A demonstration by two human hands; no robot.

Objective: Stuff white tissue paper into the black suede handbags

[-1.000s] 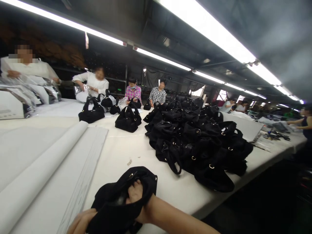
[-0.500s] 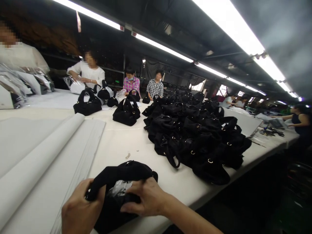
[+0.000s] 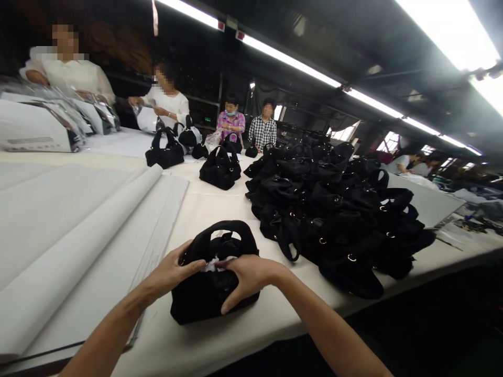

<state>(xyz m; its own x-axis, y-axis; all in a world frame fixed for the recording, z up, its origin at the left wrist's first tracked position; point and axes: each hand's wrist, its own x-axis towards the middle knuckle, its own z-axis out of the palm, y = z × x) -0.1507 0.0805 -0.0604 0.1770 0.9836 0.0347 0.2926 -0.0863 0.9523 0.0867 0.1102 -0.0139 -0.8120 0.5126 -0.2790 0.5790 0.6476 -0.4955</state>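
Head view: your black handbag (image 3: 196, 306) now stands upright, no longer slumped; your left hand (image 3: 173, 272) and right hand (image 3: 247, 277) clasp its mouth over white paper stuffing (image 3: 208, 265).

The black handbag (image 3: 204, 296), a second ago a crumpled heap at the tabletop (image 3: 220, 207) edge, now stands upright farther out, with its handles (image 3: 228, 226) arched above it. The right grip (image 3: 245, 277), then buried inside the bag, is out and spread over its front. The left grip (image 3: 171, 272) has moved from the bag's side to its top opening.
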